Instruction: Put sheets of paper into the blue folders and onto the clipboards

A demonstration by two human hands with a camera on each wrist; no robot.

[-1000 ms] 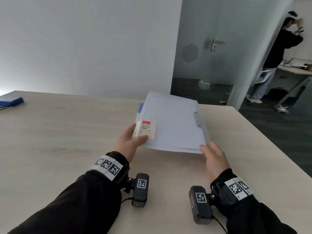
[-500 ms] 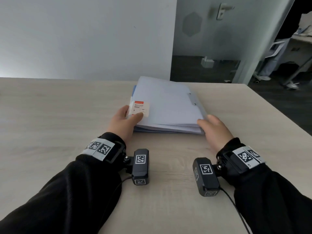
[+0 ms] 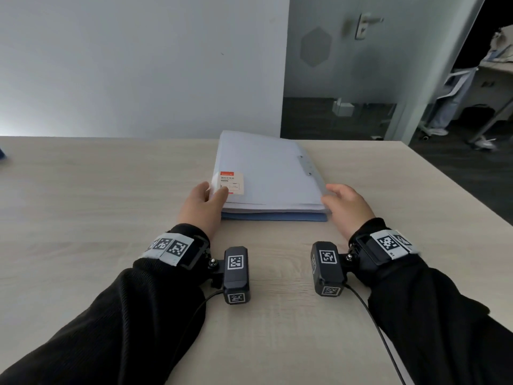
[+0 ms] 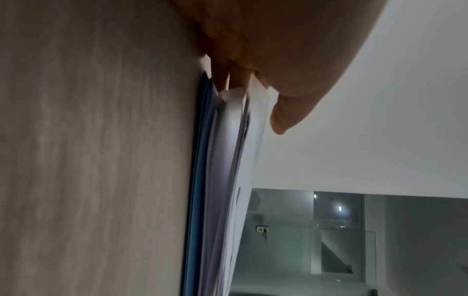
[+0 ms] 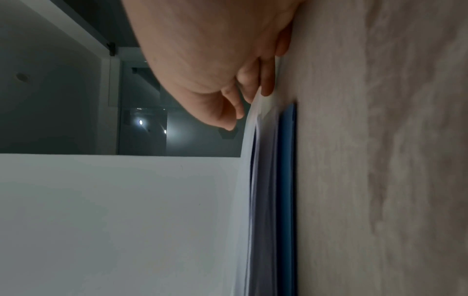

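Observation:
A stack of folders [image 3: 266, 173] lies flat on the wooden table [image 3: 111, 204]. Its top cover is pale and translucent, with a red-striped label [image 3: 231, 182] at the near left corner and a clip strip [image 3: 305, 165] along the right side. A blue folder [image 3: 273, 217] shows at the bottom. My left hand [image 3: 206, 200] pinches the near left corner, thumb on the label. In the left wrist view its fingers [image 4: 225, 80] are tucked between the layers of the stack [image 4: 222, 180]. My right hand [image 3: 342, 201] touches the near right corner with loose fingers [image 5: 266, 80] against the stack [image 5: 266, 180].
The table's right edge [image 3: 455, 184] drops to a dark floor. Beyond the far edge are a white wall and a glass door [image 3: 347, 65]. A person's legs [image 3: 444, 112] and another desk show at the far right. A blue object [image 3: 1, 155] peeks in at the far left.
The stack, held tilted above the table a second ago, has come down flat onto it. My right hand has loosened from the near right corner; the left still pinches its corner.

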